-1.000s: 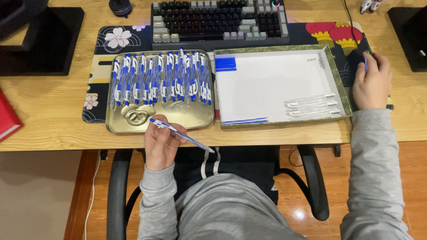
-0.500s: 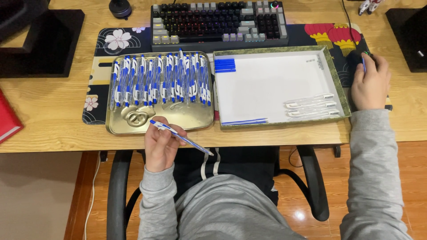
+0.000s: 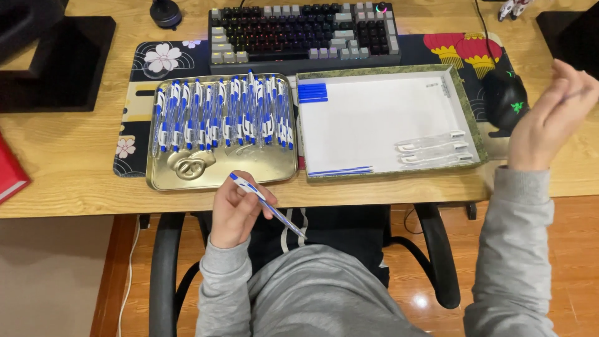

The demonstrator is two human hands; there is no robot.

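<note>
The right hand (image 3: 549, 118) has lifted off the black mouse (image 3: 505, 98), where it rested 1 second and half a second ago; it now hangs in the air at the right edge of the frame, fingers loosely spread and released, grasping nothing that shows. The left hand (image 3: 234, 212) has hardly shifted: it stays low at the centre left, just below the worktop (image 3: 62, 181) edge, fingers clenched around a blue and white pen (image 3: 265, 203) that slants from upper left to lower right over the lap.

The gold tin tray (image 3: 187, 178) sits left of centre on the worktop, holding a close row of blue and white pens (image 3: 221, 115) laid side by side along its upper part; its lower strip is bare metal with an embossed knot shape. Touching its right side is a white box lid (image 3: 368, 118) with a green patterned rim. In it lie a few blue caps (image 3: 312, 92) at the upper left corner, thin blue refills (image 3: 340, 170) along the lower edge, and 3 clear pen barrels (image 3: 430, 148) at the lower right.

Both containers rest on a dark desk mat (image 3: 140, 59) printed with flowers and red lanterns. A keyboard (image 3: 302, 31) lies above them, a red book (image 3: 9, 171) shows at the far left, and a black chair (image 3: 165, 262) stands below the worktop.
</note>
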